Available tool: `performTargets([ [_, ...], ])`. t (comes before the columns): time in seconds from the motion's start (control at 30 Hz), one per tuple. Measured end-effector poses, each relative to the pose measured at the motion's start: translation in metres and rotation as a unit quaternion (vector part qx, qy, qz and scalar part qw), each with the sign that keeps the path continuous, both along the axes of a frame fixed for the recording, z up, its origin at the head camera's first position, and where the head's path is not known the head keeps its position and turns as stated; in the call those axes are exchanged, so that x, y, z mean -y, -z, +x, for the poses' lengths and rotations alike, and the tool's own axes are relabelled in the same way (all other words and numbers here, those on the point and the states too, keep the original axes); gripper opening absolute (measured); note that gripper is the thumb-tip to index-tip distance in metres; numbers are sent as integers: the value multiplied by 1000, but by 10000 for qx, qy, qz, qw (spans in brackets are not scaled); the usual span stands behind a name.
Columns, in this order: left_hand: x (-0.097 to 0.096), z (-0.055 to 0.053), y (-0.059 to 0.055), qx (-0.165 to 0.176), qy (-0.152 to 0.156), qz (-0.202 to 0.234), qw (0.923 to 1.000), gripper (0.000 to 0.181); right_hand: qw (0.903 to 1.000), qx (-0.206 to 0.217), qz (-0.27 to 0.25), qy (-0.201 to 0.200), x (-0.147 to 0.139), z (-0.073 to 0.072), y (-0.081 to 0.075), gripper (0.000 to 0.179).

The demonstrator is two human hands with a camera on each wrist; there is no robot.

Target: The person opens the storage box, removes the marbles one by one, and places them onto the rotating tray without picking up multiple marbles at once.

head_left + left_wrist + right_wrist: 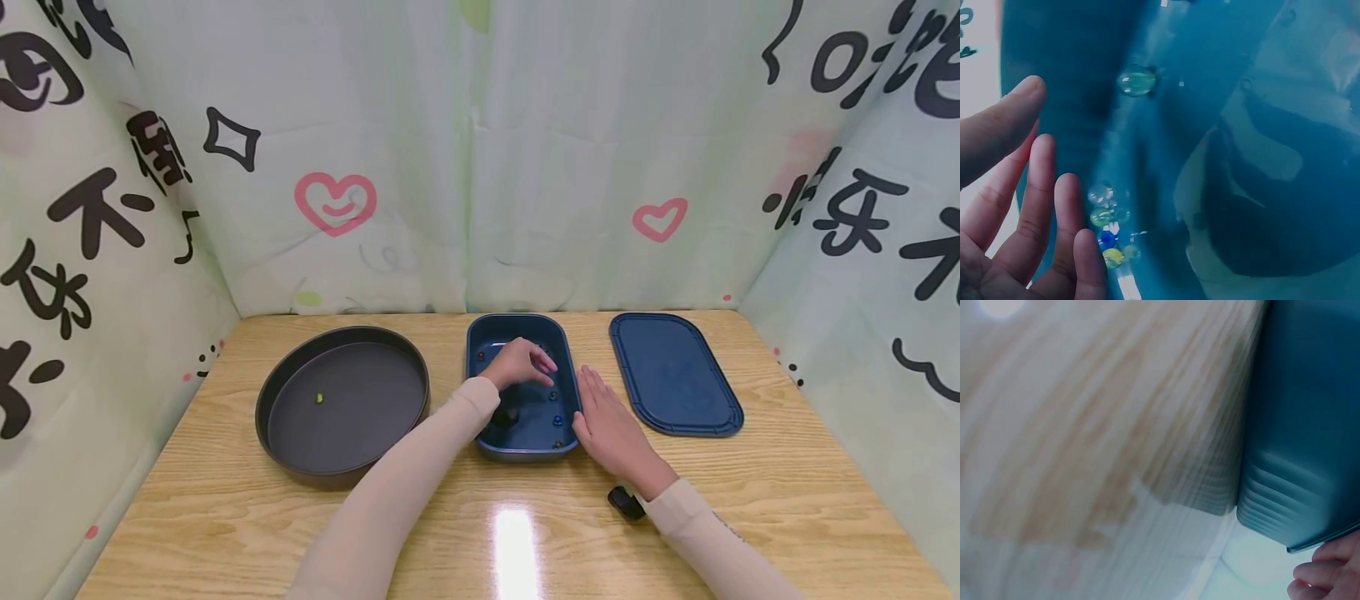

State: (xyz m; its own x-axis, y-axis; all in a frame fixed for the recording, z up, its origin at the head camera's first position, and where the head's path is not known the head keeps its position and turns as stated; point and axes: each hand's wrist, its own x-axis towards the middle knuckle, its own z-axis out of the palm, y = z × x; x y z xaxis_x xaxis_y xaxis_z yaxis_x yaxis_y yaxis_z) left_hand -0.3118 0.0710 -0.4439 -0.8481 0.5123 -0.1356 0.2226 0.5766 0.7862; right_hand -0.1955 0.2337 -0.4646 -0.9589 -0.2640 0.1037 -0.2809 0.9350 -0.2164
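Observation:
A deep blue rectangular box [486, 442] holds several glass marbles. My left hand [520, 364] reaches over its inside, thumb and fingers loosely bent and apart, nothing between them. In the left wrist view, a clear green marble [1137, 81] lies away from the fingers. Nearer the fingertips sit a colourless marble [1100, 195], a blue marble [1107, 240] and a yellow marble [1112, 257] along the wall. Straight fingers of my right hand [611, 425] rest along the box's right side; only their tips show in the right wrist view.
Left of the box stands a round dark grey pan [345, 442] with a small yellow-green piece [319, 398] in it. To the right, a blue lid [675, 375] lies flat on the wooden table [465, 533]. Printed curtains [480, 167] hang behind and at both sides.

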Motion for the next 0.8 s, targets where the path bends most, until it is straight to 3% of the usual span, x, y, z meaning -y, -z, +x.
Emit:
performTargets([
  [0.3, -9, -1, 10, -104, 107, -400, 9991, 15, 9999, 90, 5, 48, 0, 0, 0, 62],
  [0.6, -13, 0, 11, -183, 292, -850, 9958, 15, 9999, 75, 75, 71, 1, 1, -2, 62],
  [0.8, -14, 1, 13, 4, 239, -928, 9954, 14, 9998, -7, 197, 56, 1, 1, -2, 62],
])
